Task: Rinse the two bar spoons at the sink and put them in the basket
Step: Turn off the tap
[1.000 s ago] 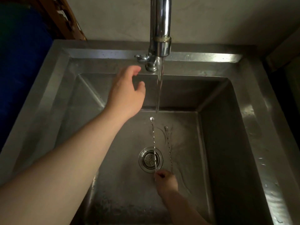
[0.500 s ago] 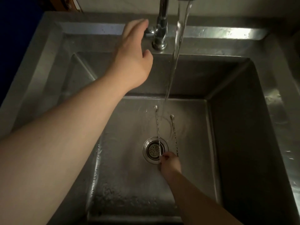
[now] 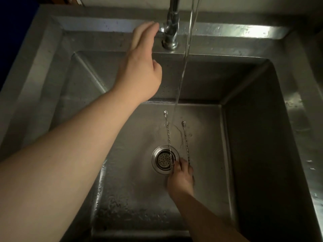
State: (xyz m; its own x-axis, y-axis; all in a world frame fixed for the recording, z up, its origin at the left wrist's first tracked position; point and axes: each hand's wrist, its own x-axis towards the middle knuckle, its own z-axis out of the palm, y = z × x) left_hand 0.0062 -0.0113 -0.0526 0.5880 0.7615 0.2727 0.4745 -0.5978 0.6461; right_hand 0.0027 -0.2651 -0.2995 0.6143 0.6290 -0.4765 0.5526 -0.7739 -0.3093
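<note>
Head view: brushed stainless-steel sink (image 3: 258,119) with a round perforated drain strainer (image 3: 165,159) in its wet, droplet-beaded floor. Right hand (image 3: 181,179), fingers closed around the near ends of two bar spoons (image 3: 176,137), holds them low over the drain; their thin twisted stems run away from the viewer to small rounded tips. A clear water stream (image 3: 183,67) falls between the stems. Left hand (image 3: 139,67), fingers loosely spread and gripping nothing, reaches the lever beside the chrome tap (image 3: 172,28).

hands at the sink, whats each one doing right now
Left hand: open, fingertips at the faucet handle.
Right hand: closed, holding both bar spoons.
</note>
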